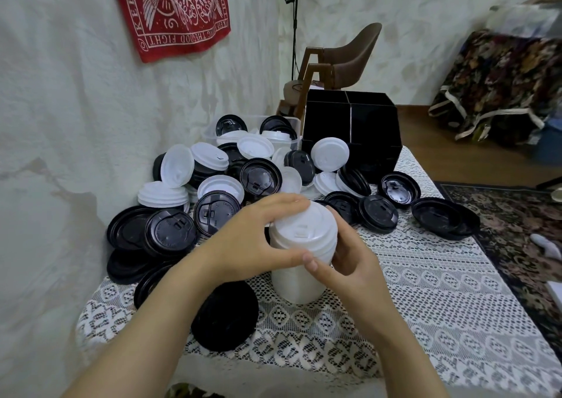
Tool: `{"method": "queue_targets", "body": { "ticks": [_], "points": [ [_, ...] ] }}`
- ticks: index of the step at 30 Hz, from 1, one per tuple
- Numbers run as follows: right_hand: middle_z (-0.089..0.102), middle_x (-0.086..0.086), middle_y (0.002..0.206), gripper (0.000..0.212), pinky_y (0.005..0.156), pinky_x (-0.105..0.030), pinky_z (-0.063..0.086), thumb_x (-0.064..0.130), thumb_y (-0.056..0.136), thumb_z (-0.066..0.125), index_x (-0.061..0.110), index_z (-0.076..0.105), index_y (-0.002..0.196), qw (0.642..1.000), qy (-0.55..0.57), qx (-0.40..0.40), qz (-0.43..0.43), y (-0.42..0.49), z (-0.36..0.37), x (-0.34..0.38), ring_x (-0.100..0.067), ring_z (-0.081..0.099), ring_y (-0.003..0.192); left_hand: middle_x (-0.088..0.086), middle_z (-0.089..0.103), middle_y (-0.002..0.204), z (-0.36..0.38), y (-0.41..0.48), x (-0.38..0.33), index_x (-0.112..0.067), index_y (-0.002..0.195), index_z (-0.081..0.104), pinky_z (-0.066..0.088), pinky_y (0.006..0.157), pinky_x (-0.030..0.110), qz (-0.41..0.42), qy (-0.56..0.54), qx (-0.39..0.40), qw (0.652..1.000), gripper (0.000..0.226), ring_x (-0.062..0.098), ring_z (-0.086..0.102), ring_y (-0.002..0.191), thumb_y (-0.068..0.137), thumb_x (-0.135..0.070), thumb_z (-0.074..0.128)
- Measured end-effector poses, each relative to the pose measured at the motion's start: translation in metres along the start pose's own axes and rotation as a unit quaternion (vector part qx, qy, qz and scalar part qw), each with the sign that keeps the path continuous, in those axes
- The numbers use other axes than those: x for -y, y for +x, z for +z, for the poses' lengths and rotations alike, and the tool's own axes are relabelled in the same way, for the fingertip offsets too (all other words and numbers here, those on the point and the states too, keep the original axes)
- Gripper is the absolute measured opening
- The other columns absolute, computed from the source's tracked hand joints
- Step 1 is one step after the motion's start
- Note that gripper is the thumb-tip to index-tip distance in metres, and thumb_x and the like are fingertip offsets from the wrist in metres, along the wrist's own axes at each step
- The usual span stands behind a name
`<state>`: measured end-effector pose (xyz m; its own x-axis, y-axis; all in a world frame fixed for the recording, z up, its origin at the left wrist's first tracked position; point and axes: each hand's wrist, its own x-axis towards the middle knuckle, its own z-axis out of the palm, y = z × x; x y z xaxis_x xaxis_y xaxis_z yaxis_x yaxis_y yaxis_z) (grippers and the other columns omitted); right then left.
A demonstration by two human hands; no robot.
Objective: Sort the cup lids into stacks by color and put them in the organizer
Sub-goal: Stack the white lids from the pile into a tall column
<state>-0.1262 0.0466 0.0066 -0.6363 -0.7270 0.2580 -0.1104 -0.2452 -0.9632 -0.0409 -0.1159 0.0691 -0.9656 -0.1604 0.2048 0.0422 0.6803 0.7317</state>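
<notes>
The single head-worn wide-angle camera looks forward and down, close over the lace-covered table (425,276).

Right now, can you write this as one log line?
left hand: grips white lid stack | right hand: grips white lid stack | organizer: behind lid pile

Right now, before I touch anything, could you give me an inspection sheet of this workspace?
Surface: table under a white lace cloth.
Job's things: tall stack of white plastic cup lids, upright; mixed pile of loose black and white plastic lids behind it; black divided organizer box at the far edge, contents not visible.
Clutter: clear plastic tub holding more lids.
Hands: left hand and right hand both grip the white stack.
Cables: black cord hanging down the wall.
Surroundings: red printed cloth on the wall, brown chair, patterned rug.
</notes>
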Motion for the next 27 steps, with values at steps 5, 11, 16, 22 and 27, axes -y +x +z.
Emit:
{"method": "queue_targets", "body": {
  "ticks": [5,11,16,22,27],
  "points": [
    [0.053,0.001,0.143,0.083,0.109,-0.044,0.042,0.025,0.076,0.074,0.021,0.034,0.148,1.000,0.018,0.015,0.004,-0.001,-0.006,-0.005,-0.019,0.048,0.133,-0.027,0.040,0.141,0.005,-0.001,-0.001,-0.026,0.137,0.051,0.026,0.104,0.004,-0.011,-0.025,0.001,1.000,0.076,-0.020,0.032,0.127,0.067,-0.041,0.078],
    [0.060,0.020,0.129,0.055,0.088,-0.013,0.048,0.028,0.084,0.064,0.032,0.046,0.136,0.999,0.049,-0.017,0.008,-0.001,-0.001,0.001,-0.001,0.056,0.120,-0.030,0.033,0.143,0.015,-0.005,0.003,-0.029,0.138,0.048,0.025,0.097,-0.002,-0.021,-0.067,-0.009,0.998,0.075,-0.019,0.029,0.129,0.071,-0.040,0.080],
    [0.066,0.017,0.121,0.048,0.085,-0.016,0.050,0.020,0.082,0.060,0.030,0.052,0.128,0.998,0.050,-0.037,0.004,-0.002,0.002,0.004,-0.003,0.061,0.113,-0.022,0.033,0.142,0.033,-0.011,-0.001,-0.027,0.131,0.047,0.029,0.095,0.001,-0.016,-0.160,-0.050,0.986,0.057,-0.018,0.033,0.126,0.076,-0.027,0.064],
    [0.067,0.013,0.121,0.049,0.086,-0.019,0.051,0.019,0.081,0.062,0.028,0.053,0.129,0.998,0.039,-0.040,-0.003,-0.002,0.001,0.006,-0.007,0.062,0.114,-0.027,0.036,0.135,0.048,-0.016,-0.002,-0.033,0.125,0.048,0.032,0.095,0.004,-0.016,-0.208,-0.097,0.973,0.051,-0.013,0.036,0.125,0.076,-0.033,0.062],
    [0.067,0.010,0.124,0.050,0.088,-0.021,0.051,0.018,0.080,0.064,0.027,0.055,0.128,0.999,0.030,-0.032,0.001,-0.001,-0.003,0.007,-0.010,0.062,0.116,-0.029,0.035,0.132,0.061,-0.018,0.001,-0.034,0.123,0.048,0.036,0.093,0.007,-0.008,-0.222,-0.147,0.964,0.052,-0.006,0.038,0.126,0.073,-0.047,0.056]
  ]
}}
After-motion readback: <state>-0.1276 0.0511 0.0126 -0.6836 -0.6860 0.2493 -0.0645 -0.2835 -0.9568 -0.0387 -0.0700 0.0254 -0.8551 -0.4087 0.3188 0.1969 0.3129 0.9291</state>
